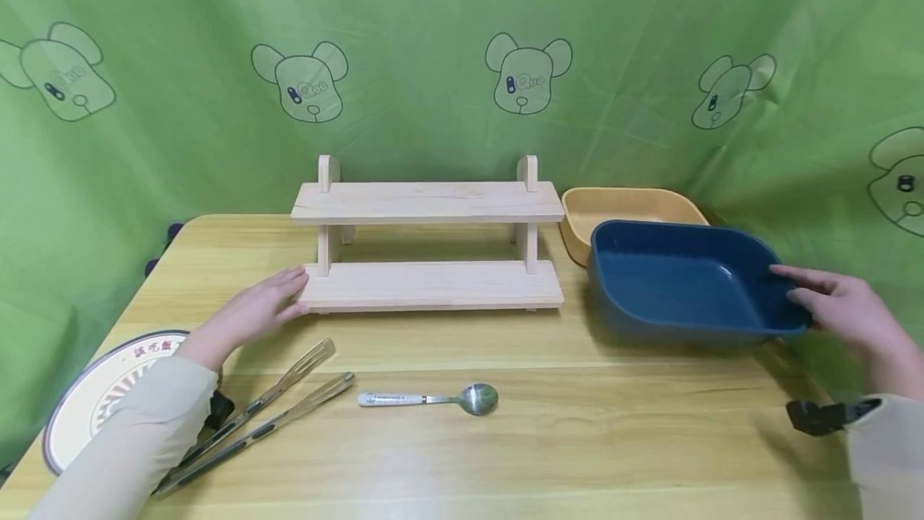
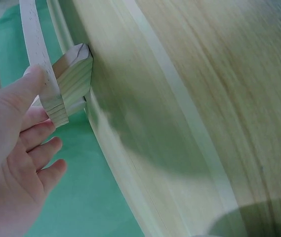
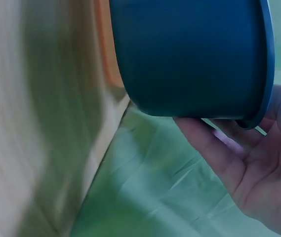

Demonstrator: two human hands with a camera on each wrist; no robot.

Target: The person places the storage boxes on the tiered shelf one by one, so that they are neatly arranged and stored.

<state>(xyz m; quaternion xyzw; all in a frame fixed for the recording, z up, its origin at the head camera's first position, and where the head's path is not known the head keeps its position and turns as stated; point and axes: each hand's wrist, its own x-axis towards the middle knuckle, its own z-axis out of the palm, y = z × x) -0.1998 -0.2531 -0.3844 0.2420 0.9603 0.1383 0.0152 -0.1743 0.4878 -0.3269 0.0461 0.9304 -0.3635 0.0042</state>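
Note:
A two-tier pale wooden shelf (image 1: 433, 286) stands at the back middle in the head view. My left hand (image 1: 263, 307) is at the left end of its lower board. In the left wrist view the thumb lies on one face of the board (image 2: 46, 84), with fingers at the other face. On the right, my right hand (image 1: 859, 311) grips the right rim of a deep blue plastic basin (image 1: 671, 333). Its shadow falls on the tabletop, and in the right wrist view the basin wall (image 3: 189, 59) overlaps an orange edge. Nothing lies inside the basin.
A yellow-orange bin (image 1: 635, 197) sits behind the blue basin. In front of the shelf lies a spoon (image 1: 479, 399) with a patterned handle. Metal tongs (image 1: 289, 416) lie left of it, near a white plate (image 1: 79, 412) partly hidden by my left sleeve. Green curtain (image 1: 433, 46) hangs behind the table.

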